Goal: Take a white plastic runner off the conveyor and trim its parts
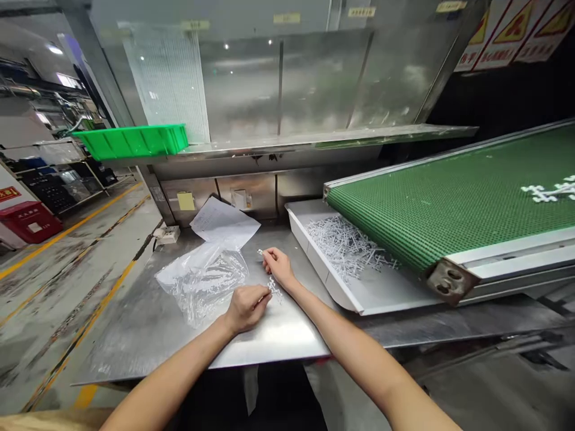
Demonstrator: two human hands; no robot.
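Observation:
A small white plastic part (274, 288) stretches between both hands just above the steel table (278, 335). My left hand (246, 307) pinches its near end. My right hand (278, 266) grips its far end, where a bit of it sticks out at the fingertips. A clear plastic bag (204, 280) holding several similar parts lies just left of my hands. To the right, a white tray (314, 257) holds a heap of white plastic parts (345, 245).
A green conveyor belt (449, 197) slopes over the tray, with white parts (550, 191) far up it. White paper sheets (224, 222) lie behind the bag. A green bin (135, 140) sits on the steel shelf. The floor drops off to the left.

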